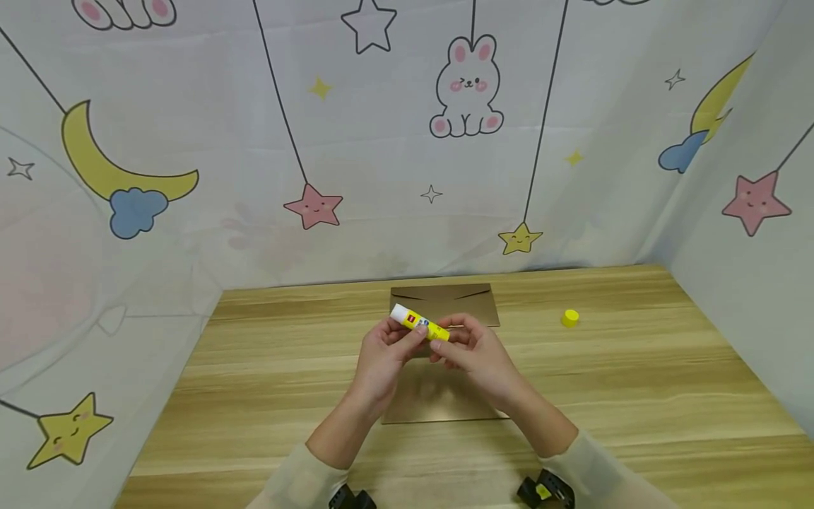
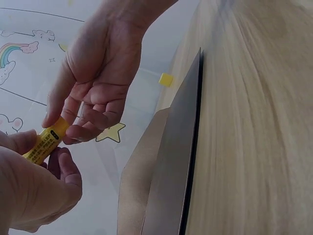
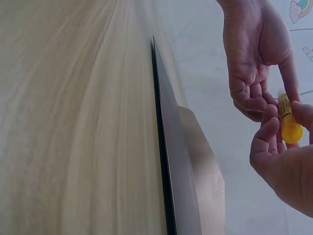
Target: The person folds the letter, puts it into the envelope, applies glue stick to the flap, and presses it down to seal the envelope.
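Note:
A yellow glue stick (image 1: 413,320) with a white end is held between both hands above the table, tilted with that white end up and to the left. My left hand (image 1: 381,364) grips its body between thumb and fingers. At the lower yellow end, thumb and fingers of my right hand (image 1: 486,360) pinch the base, seen from below in the right wrist view as a round yellow end (image 3: 292,132). Beneath the hands lies a brown paper envelope (image 1: 439,399), its middle partly hidden. The left wrist view shows its angled flap (image 2: 139,171).
A small yellow cap (image 1: 570,318) stands on the wood-grain table (image 1: 636,396), right of the envelope. White printed cloth (image 1: 381,127) with moons, stars and a rabbit hangs behind the table and along its sides.

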Action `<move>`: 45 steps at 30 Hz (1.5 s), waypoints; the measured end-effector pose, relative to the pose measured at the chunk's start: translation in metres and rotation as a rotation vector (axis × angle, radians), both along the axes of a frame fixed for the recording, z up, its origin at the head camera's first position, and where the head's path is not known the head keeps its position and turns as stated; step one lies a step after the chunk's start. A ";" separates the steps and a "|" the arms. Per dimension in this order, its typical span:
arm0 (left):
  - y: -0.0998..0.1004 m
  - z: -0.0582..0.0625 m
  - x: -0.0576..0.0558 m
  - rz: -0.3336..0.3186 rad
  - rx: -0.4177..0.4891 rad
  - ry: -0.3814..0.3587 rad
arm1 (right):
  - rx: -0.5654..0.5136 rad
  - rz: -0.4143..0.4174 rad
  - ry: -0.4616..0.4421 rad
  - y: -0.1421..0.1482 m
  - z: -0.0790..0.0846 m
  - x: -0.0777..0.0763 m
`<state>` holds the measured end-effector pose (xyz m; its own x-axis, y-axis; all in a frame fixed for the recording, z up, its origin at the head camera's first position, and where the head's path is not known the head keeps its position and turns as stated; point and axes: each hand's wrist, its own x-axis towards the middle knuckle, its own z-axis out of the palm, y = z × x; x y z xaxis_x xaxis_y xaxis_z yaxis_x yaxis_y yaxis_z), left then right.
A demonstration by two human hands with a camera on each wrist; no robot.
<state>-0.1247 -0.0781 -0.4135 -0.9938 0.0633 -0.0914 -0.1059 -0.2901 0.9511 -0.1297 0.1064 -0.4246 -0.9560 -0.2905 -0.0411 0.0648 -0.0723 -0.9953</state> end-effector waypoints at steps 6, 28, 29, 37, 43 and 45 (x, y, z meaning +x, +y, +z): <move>0.000 0.000 -0.001 -0.005 -0.022 -0.014 | -0.024 -0.028 0.026 0.001 0.001 0.000; -0.038 -0.003 -0.006 -0.184 -0.907 0.454 | 0.071 -0.141 0.188 0.049 0.023 -0.011; -0.041 -0.004 -0.006 -0.214 -0.978 0.511 | 0.096 -0.137 0.200 0.051 0.023 -0.011; -0.051 -0.012 -0.003 -0.430 -1.285 0.636 | 0.416 -0.072 0.419 0.056 0.020 -0.005; -0.051 -0.021 -0.004 -0.475 -1.371 0.608 | 0.572 0.039 0.549 0.051 0.022 0.000; -0.050 -0.023 -0.004 -0.484 -1.390 0.598 | 0.619 0.074 0.565 0.050 0.023 0.001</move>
<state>-0.1288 -0.1284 -0.4363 -0.8179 0.5743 0.0347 0.5440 0.7523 0.3716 -0.1288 0.1561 -0.4020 -0.8598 -0.4361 0.2655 -0.4723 0.4819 -0.7380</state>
